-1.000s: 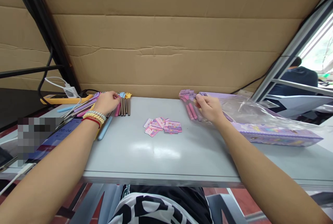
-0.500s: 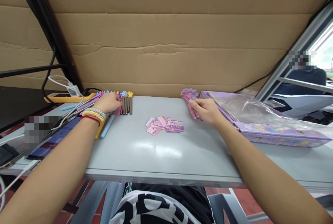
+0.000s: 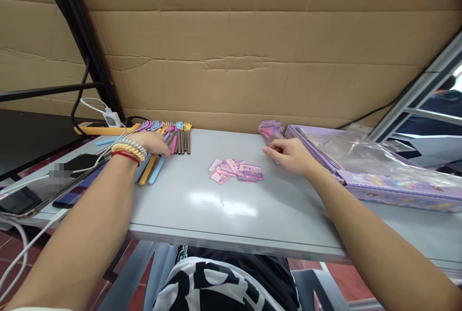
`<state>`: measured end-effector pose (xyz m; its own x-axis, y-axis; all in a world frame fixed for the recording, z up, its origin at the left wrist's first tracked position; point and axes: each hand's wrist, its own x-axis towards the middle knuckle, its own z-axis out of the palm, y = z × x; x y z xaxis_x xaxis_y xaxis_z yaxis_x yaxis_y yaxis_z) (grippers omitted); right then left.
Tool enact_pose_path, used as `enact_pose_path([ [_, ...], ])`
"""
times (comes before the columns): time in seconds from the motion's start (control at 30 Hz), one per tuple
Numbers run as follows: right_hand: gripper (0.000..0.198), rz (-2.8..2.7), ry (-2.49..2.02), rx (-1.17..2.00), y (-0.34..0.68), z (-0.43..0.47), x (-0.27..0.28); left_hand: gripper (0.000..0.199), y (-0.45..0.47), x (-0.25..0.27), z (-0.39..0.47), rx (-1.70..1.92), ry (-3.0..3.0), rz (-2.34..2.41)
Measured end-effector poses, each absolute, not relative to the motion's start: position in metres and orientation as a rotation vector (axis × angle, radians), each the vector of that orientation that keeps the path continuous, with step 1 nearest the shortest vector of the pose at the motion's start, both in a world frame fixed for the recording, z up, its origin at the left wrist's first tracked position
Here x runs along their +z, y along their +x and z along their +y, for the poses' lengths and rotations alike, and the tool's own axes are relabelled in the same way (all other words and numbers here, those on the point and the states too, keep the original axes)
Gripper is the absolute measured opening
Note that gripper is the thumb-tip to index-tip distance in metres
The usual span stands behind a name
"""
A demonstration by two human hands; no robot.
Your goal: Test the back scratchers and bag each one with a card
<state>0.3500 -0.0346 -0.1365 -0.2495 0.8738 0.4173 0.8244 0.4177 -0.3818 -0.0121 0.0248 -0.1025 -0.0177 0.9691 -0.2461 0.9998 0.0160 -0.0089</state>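
At the left, my left hand (image 3: 156, 143) is closed over a row of pens (image 3: 183, 141) with colourful shaped tops, brown, pink and purple barrels among them. Its fingertips touch the pens, but what they grip is hidden. Yellow and blue pens (image 3: 147, 170) poke out below this hand. My right hand (image 3: 288, 156) rests on the table with curled fingers over the lower part of a small bundle of pink and purple packets (image 3: 270, 128). Its grip is not clear. Between the hands lie several small printed pink cards (image 3: 231, 169), some overlapping.
A purple printed box (image 3: 390, 195) with clear plastic film (image 3: 346, 149) stands at the right. Phones (image 3: 77, 190), white cables and a yellow power strip (image 3: 97, 129) crowd the left. Cardboard (image 3: 231, 36) walls off the back. A person's dark clothing shows at far right.
My left hand has come slightly toward me over the pens, uncovering more pen tops. My right hand has slid a little down the pink bundle. The view has shifted slightly left.
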Motion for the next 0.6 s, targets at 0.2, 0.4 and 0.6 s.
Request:
enact_pose_path([
  [0.2,0.036,-2.151,-1.426,0.09,0.351,-0.033,-0.139,0.028,-0.015,-0.106,0.027,-0.333,2.046,2.134],
  [0.4,0.033,-2.175,-1.409,0.076,0.35,-0.033,-0.141,0.026,-0.019,-0.11,0.032,-0.307,2.066,2.124],
  [0.6,0.033,-2.176,-1.426,0.101,0.35,-0.033,-0.14,0.026,-0.029,-0.111,0.04,0.114,1.996,2.377],
])
